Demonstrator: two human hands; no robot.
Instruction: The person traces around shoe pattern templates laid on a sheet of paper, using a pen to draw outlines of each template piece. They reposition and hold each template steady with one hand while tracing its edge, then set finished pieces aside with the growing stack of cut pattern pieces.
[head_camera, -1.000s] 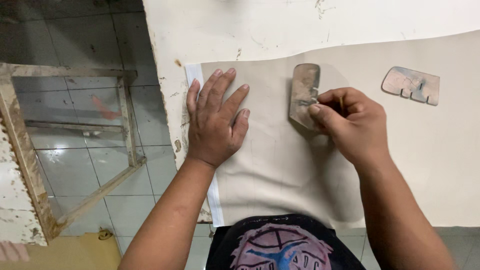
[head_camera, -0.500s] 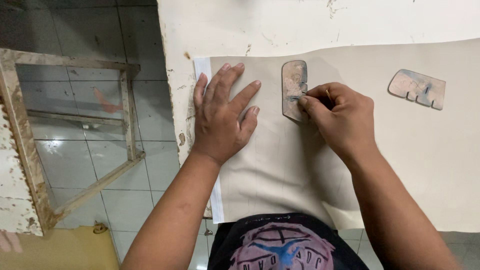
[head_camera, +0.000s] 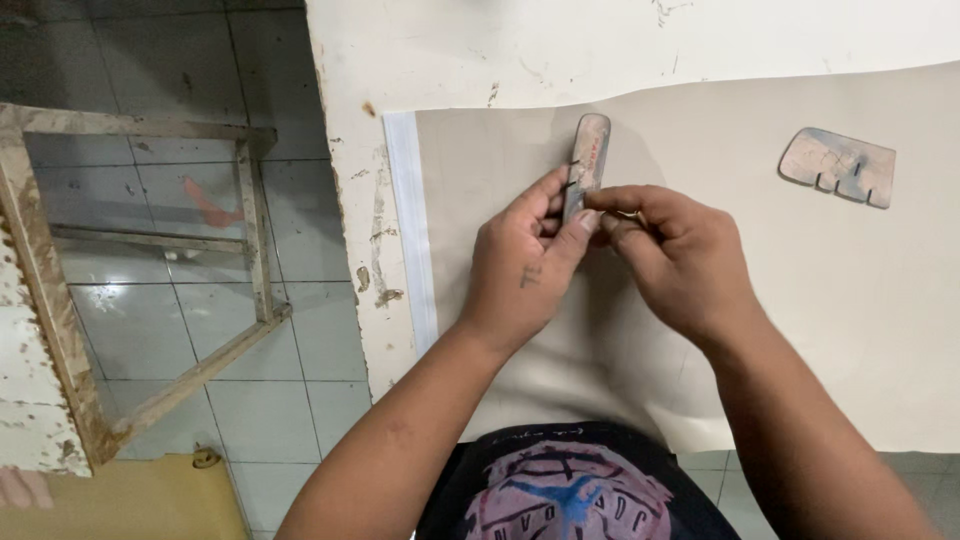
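Observation:
A worn, notched flat template piece (head_camera: 590, 152) stands on edge above a beige sheet (head_camera: 820, 320) spread over a white table (head_camera: 480, 50). My left hand (head_camera: 525, 262) pinches its near end from the left. My right hand (head_camera: 680, 255) pinches the same end from the right, fingertips meeting my left thumb. A second notched template (head_camera: 838, 166) lies flat on the sheet at the right, apart from both hands.
A white strip (head_camera: 410, 230) runs along the sheet's left edge. Left of the chipped table edge is a tiled floor with a paint-stained wooden frame (head_camera: 250, 240). A yellowish board (head_camera: 120, 500) lies at the bottom left.
My left hand has lifted off the sheet and joined my right hand on the template. The template has turned from lying flat to standing on edge.

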